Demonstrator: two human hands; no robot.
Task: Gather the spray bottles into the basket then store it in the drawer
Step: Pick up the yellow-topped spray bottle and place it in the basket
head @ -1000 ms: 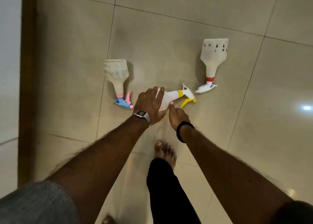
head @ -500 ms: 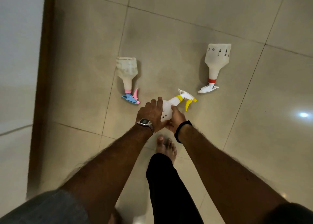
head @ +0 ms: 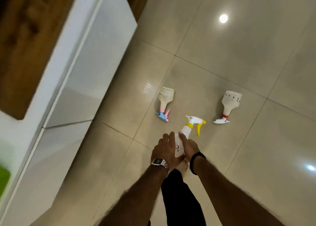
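Observation:
Both hands hold a white spray bottle with a yellow trigger [head: 187, 131] lifted off the tiled floor, nozzle pointing away from me. My left hand [head: 165, 149], with a metal watch, wraps its left side. My right hand [head: 189, 146], with a black wristband, grips its right side. A cream spray bottle with a blue and pink trigger [head: 165, 101] stands on the floor to the far left. A white spray bottle with a red collar [head: 230, 102] stands to the far right. No basket is in view.
A glossy white cabinet [head: 89, 68] with a wooden top [head: 25, 38] runs along the left. A green object [head: 3, 181] shows at the left edge. My bare foot [head: 182, 166] and dark trouser leg are below the hands. Open tiled floor [head: 239, 55] spreads ahead and right.
Both hands have raised the yellow-trigger bottle and pulled it toward me. The view has swung, bringing the white cabinet into sight on the left. The other two bottles stay put.

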